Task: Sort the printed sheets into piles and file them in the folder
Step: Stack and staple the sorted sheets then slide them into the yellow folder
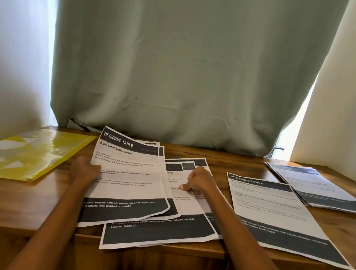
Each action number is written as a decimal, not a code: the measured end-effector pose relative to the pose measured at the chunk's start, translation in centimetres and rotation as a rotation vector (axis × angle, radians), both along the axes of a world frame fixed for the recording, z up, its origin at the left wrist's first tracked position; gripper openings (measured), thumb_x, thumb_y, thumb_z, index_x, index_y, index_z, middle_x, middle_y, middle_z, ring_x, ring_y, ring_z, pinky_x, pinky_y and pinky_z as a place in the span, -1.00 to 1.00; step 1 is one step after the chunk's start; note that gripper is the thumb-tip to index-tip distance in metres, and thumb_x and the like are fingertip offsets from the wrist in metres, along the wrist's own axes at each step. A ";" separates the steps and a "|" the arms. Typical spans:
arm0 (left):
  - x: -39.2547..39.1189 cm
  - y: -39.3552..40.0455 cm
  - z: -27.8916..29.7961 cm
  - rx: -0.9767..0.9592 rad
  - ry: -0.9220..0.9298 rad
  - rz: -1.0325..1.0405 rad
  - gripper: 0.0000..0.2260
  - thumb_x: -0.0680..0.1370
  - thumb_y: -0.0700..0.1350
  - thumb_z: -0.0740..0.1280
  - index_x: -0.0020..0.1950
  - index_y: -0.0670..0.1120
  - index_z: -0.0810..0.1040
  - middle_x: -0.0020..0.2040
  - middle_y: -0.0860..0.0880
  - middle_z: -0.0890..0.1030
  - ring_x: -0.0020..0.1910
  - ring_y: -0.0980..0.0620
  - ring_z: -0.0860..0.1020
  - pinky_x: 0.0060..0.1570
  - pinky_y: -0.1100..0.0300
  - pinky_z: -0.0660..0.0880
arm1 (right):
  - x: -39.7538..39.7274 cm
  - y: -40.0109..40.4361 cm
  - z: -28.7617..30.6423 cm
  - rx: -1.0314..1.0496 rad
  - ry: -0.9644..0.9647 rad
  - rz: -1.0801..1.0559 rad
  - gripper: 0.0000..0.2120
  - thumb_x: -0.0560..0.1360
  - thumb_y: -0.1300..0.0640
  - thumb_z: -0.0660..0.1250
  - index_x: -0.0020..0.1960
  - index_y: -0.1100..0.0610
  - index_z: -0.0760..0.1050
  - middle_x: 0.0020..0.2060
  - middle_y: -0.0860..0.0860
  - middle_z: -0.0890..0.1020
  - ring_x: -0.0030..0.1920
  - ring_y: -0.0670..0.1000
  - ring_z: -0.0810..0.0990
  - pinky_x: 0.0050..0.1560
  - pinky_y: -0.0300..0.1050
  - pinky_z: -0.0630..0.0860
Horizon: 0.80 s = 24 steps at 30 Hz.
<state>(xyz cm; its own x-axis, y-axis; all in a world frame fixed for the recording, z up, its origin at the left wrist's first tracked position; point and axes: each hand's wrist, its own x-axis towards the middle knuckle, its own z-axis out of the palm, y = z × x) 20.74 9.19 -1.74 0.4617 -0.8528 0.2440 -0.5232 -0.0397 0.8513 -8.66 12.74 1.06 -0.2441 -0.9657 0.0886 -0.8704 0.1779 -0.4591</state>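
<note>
Two hands are at work on the fanned heap of printed sheets (138, 201) at the middle of the wooden table (22, 199). The left hand (85, 170) grips the left edge of the top sheet (124, 173), headed "DRESSING TABLE – Bottle Label Replacement", fingers curled round the paper's edge with the far end of the sheet lifted off the heap. The right hand (198, 181) rests knuckles-up on the sheets underneath, fingers bent, thumb pressed flat on the paper; whether it pinches a sheet, I cannot tell. Just right of that hand lies a single sheet (277, 211), flat on the table, and beyond it at the far right corner sits a neat pile (322, 190). Over on the left, well apart from the fingers, lies the yellow folder (22, 152), closed and flat. Pale curtains (185, 54) hang behind.
</note>
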 end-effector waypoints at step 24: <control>-0.5 0.4 0.1 -0.011 0.137 -0.049 -0.79 0.49 -0.23 0.37 0.10 -0.28 0.57 0.04 -0.27 0.61 0.00 -0.26 0.57 0.05 -0.07 0.51 | 0.7 0.3 1.4 -0.257 -0.652 -0.067 -0.86 0.51 0.28 0.32 0.07 0.24 0.54 0.04 0.09 0.58 0.07 0.11 0.58 0.00 -0.16 0.55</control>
